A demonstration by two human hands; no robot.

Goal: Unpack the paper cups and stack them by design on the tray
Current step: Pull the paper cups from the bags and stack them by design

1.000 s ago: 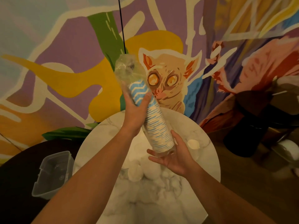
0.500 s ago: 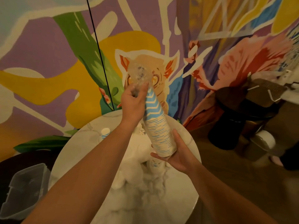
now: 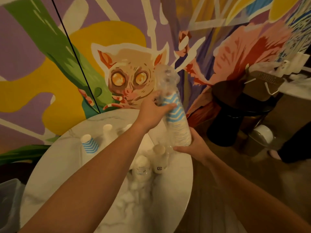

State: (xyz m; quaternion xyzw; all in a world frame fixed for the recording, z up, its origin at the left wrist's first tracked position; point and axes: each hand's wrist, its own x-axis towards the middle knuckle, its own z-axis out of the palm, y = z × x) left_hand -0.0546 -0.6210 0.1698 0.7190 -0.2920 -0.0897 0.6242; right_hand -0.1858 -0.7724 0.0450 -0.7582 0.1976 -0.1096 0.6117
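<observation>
Head view, centre right of the frame: a sleeve of nested paper cups (image 3: pixel 177 125) stands tilted above the round marble table (image 3: pixel 55 167), wrapped in a clear plastic wrapper (image 3: pixel 166 78) whose loose, crumpled end rises past the topmost blue-chevron cup. The left hand (image 3: pixel 152 113) curls its fingers around the upper part of the sleeve, where the wrapper meets the top cup. The right hand (image 3: pixel 193 148) cups the wide bottom end from below, fingers bent round it.

Lower on the table stand a single blue-striped cup (image 3: pixel 89 143) upside down, some pale cups (image 3: pixel 158 158) near the centre, and another pale cup (image 3: pixel 107 132) behind. A clear plastic bin (image 3: pixel 8 204) shows at the lower left edge; whether it is the tray, I cannot tell.

The step appears to be stripping the wrapper. Done well, the right hand holds the base steady while the left pulls the plastic upward along the stack's axis, not squeezing, so the thin cups neither crush nor spill.
</observation>
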